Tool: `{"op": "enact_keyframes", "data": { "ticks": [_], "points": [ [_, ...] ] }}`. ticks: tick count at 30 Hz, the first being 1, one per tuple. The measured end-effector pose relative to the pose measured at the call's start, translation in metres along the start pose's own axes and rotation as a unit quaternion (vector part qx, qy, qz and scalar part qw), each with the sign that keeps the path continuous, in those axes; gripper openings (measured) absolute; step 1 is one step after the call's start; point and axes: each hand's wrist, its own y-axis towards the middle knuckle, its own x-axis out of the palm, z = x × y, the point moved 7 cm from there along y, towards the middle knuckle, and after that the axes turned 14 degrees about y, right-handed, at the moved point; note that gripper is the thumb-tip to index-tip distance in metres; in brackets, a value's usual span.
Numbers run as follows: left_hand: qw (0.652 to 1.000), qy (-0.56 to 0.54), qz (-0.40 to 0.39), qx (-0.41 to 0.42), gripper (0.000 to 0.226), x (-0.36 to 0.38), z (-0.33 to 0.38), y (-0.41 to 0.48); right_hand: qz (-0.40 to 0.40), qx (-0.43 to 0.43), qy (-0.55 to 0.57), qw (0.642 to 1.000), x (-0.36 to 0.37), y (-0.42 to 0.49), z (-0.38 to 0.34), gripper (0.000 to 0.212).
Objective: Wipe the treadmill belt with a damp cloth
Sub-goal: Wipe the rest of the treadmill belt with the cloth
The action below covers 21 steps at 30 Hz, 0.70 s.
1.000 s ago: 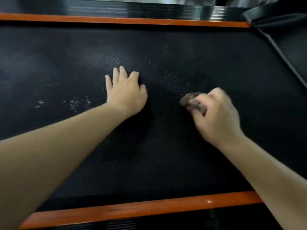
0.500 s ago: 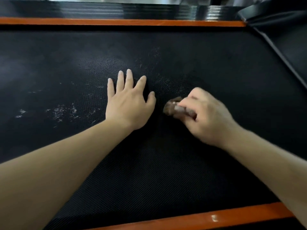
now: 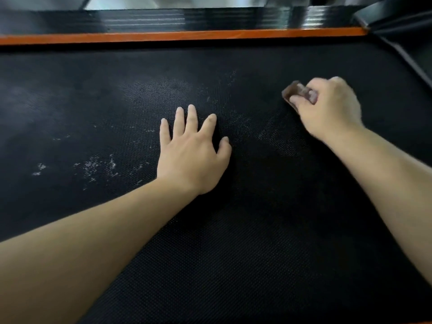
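The black textured treadmill belt [image 3: 268, 242] fills most of the view. My left hand [image 3: 190, 153] lies flat on it near the middle, fingers straight and spread. My right hand [image 3: 327, 108] is further right and farther away, fingers curled round a small bunched brown cloth [image 3: 293, 90] that it holds down on the belt. Only the cloth's left end shows past my fingers. White dusty specks [image 3: 98, 164] mark the belt left of my left hand, and fainter ones [image 3: 268, 134] lie between the two hands.
An orange side rail [image 3: 177, 36] runs along the far edge of the belt, with a ribbed black strip [image 3: 210, 19] behind it. A dark angled frame part [image 3: 402, 26] sits at the top right corner.
My right hand has swept the cloth away from my left hand, to the right and farther up the belt. The left hand stays flat in place. The near orange rail has dropped out of view.
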Motion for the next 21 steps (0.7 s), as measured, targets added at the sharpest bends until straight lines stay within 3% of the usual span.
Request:
{"op": "enact_keyframes", "data": {
  "ticks": [2, 5, 7, 10, 12, 15, 17, 20, 21],
  "points": [
    [1.000, 0.000, 0.002, 0.000, 0.064, 0.000, 0.001, 0.000, -0.017, -0.049, 0.007, 0.999, 0.018, -0.018, -0.025, 0.030],
    [1.000, -0.001, 0.007, -0.002, 0.064, -0.001, 0.000, 0.000, -0.142, -0.146, 0.079, 0.976, 0.039, -0.052, -0.059, 0.027],
    [1.000, -0.002, 0.005, -0.001, 0.064, -0.001, 0.001, 0.000, -0.101, -0.120, 0.056, 0.986, 0.030, -0.017, -0.042, 0.030],
    [1.000, -0.004, -0.002, -0.001, 0.064, 0.000, 0.001, 0.000, 0.006, 0.013, 0.020, 1.000, 0.018, 0.034, -0.005, 0.032],
    [1.000, 0.000, -0.002, -0.001, 0.063, 0.000, 0.001, 0.001, -0.011, -0.038, 0.021, 0.999, 0.034, 0.022, -0.027, 0.031],
    [1.000, 0.012, 0.000, -0.001, 0.063, 0.000, 0.001, 0.001, -0.110, -0.130, 0.075, 0.983, 0.052, -0.003, -0.056, 0.031],
    [1.000, 0.015, -0.001, 0.004, 0.065, 0.002, 0.002, 0.001, -0.071, -0.089, 0.047, 0.992, 0.044, 0.031, -0.035, 0.034],
    [1.000, 0.017, -0.006, 0.004, 0.067, 0.002, 0.001, 0.002, 0.018, 0.050, 0.017, 0.998, 0.033, 0.085, -0.005, 0.035],
    [1.000, 0.018, -0.006, 0.005, 0.067, 0.003, 0.002, 0.002, 0.019, 0.041, 0.021, 0.999, 0.042, 0.086, -0.014, 0.035]
  ]
}}
